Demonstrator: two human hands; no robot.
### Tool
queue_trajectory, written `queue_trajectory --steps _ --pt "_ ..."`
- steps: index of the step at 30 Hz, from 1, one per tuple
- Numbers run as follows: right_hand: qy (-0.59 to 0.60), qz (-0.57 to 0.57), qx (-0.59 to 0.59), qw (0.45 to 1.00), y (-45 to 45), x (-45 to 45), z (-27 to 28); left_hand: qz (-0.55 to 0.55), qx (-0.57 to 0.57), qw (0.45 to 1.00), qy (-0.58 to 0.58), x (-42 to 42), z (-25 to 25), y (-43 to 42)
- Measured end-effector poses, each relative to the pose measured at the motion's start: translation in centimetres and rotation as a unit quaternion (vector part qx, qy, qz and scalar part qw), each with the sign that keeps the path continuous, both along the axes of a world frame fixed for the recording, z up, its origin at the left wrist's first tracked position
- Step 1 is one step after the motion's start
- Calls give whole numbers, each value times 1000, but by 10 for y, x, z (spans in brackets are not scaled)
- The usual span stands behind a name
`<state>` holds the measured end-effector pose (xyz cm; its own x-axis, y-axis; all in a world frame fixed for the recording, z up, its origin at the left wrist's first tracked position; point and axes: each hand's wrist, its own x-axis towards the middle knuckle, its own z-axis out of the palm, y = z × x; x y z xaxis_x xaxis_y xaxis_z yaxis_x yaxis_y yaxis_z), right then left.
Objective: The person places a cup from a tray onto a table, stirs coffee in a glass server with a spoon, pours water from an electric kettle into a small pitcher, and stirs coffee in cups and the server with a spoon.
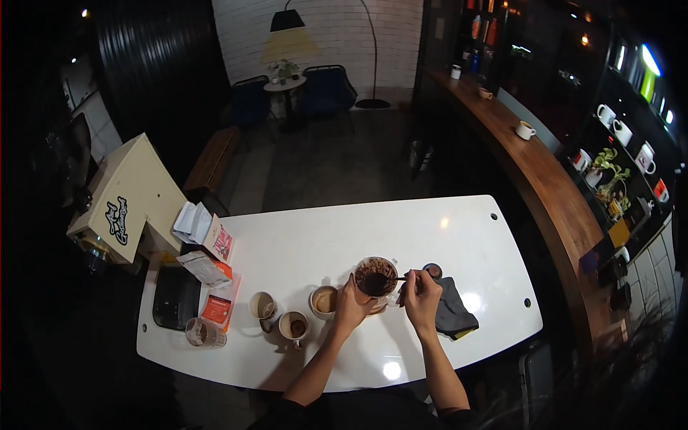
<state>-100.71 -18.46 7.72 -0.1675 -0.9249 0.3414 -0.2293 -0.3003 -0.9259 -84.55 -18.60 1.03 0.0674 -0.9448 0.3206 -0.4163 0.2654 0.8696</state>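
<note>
My left hand (352, 304) is wrapped round the side of a clear container (375, 269) with dark brown stuff smeared inside its wall. My right hand (423, 294) grips a dark-handled utensil (403, 279), whose far end reaches into the container and is hidden in the dark contents. Just left of my left hand stands a cup (324, 301) with brown residue. Two more stained cups, one (262, 306) farther left and one (293, 326) nearer me, are beside it. A dark cloth (453, 308) lies right of my right hand.
On the white table (287, 229), paper and foil bags (208, 268), a black tray (177, 297) and a clear cup (205, 334) stand at the left. A small round object (432, 271) is near the cloth. A wooden counter (552, 190) runs along the right.
</note>
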Motion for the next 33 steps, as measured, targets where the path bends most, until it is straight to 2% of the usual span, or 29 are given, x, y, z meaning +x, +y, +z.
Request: queue_trajectory --steps 4,6,12,14,15,18,24,26,27,28,30,31,33 --pt "-24 -16 11 1000 -3 0 -4 14 21 1000 -12 -2 5 0" --pt "-119 32 62 991 -3 -2 -5 20 36 999 -31 0 5 0" --pt "-106 82 95 986 12 -7 -9 21 28 999 -27 -2 5 2" --pt "-96 71 121 985 21 -10 -7 18 11 999 36 -2 8 4" --pt "-109 69 141 982 26 -11 -7 -1 42 998 56 0 7 3" --pt "-103 53 169 979 43 -11 -7 11 3 999 37 3 4 9" --pt "-125 35 177 976 75 -5 -15 -37 8 999 19 20 -4 44" --pt "-136 20 182 974 89 -3 -14 -103 15 987 121 21 -13 57" --pt "-145 10 183 972 94 -3 -14 -69 31 995 67 18 -13 66" --pt "-145 4 185 972 100 -5 -15 -74 34 994 67 21 -13 72" --pt "-154 -9 193 969 112 -8 -20 -200 207 952 103 28 -6 89" --pt "-166 -17 183 969 120 -9 -21 -206 212 950 101 28 -6 94" --pt "-185 -40 168 967 136 -13 -23 -341 284 890 104 22 -1 100"
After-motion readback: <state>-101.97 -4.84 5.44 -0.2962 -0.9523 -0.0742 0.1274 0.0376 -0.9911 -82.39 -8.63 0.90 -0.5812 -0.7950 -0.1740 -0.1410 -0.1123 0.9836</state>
